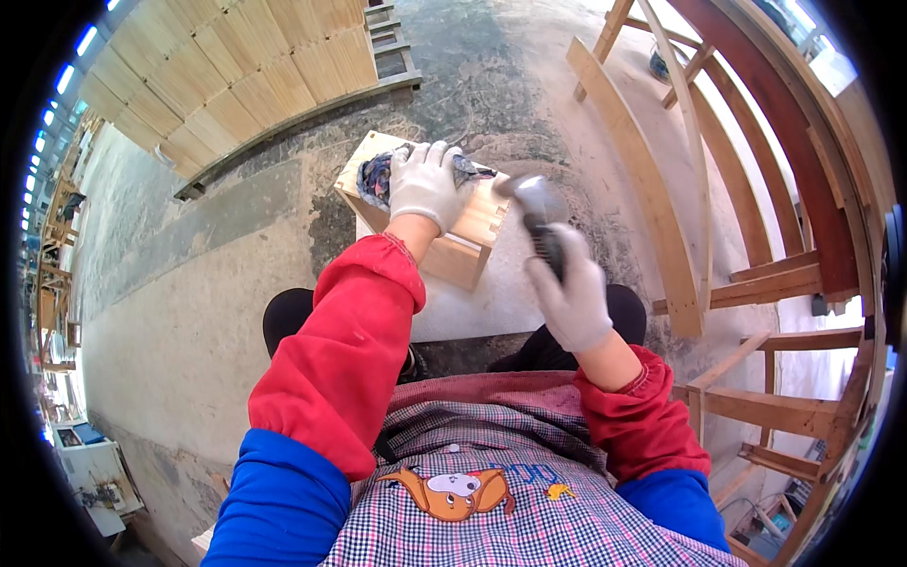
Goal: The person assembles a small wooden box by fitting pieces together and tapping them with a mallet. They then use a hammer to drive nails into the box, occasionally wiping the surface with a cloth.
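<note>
A small light-wood box (456, 262) with finger-jointed corners stands on a pale surface (444, 318) between my knees. My left hand (427, 186), in a white glove, lies over a crumpled dark patterned cloth (375, 180) on top of the box and grips it; bits of cloth stick out on both sides. My gloved right hand (572, 300) is closed round the dark handle of a hammer (543, 219). The metal hammer head, smeared by motion, hangs just off the box's right end. Whether it touches the box I cannot tell.
Stacked light-wood boxes or panels (241, 76) rest on a pallet (392, 83) at the far left. Wooden frames and a long leaning board (652, 194) stand along the right side. A white cabinet-like unit (93, 472) is at the lower left, on the concrete floor (170, 283).
</note>
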Motion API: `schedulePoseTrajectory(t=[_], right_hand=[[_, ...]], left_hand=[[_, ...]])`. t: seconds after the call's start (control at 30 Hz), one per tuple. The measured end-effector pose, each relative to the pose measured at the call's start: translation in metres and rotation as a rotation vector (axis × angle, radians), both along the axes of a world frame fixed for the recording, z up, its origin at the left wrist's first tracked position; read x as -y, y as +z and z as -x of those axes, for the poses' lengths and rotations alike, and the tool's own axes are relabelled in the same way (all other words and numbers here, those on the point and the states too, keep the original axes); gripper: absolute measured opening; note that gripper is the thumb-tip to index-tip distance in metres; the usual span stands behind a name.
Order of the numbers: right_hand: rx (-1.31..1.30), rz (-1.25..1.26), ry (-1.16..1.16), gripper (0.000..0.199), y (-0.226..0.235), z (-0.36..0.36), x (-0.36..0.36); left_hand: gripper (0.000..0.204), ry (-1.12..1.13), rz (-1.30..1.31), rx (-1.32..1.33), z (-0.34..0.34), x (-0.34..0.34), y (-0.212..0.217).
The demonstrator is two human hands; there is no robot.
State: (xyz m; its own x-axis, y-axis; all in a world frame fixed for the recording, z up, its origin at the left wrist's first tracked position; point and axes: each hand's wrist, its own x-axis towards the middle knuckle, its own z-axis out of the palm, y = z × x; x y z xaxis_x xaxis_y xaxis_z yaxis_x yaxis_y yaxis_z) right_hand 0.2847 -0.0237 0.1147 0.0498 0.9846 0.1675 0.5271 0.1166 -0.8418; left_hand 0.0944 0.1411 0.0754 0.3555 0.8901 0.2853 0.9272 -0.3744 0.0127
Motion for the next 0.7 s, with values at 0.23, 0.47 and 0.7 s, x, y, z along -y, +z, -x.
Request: schedulePoseTrajectory(t=[0.23, 0.47, 0.7], right_hand=[[-0.145, 0.082, -0.02, 0.032, 0.06, 0.005, -0.01], [0.093, 0.259, 0.048, 0.038, -0.001, -0.01, -0.011], [-0.151, -0.033, -0.066, 0.032, 0.071, 0.005, -0.008]], left_hand=[[0.058, 0.023, 0.021, -0.024, 0.006, 0.004, 0.002], [0.058, -0.013, 0.016, -0.022, -0.003, -0.002, 0.001], [0.058, 0.03, 0.067, -0.043, 0.003, 0.005, 0.008]])
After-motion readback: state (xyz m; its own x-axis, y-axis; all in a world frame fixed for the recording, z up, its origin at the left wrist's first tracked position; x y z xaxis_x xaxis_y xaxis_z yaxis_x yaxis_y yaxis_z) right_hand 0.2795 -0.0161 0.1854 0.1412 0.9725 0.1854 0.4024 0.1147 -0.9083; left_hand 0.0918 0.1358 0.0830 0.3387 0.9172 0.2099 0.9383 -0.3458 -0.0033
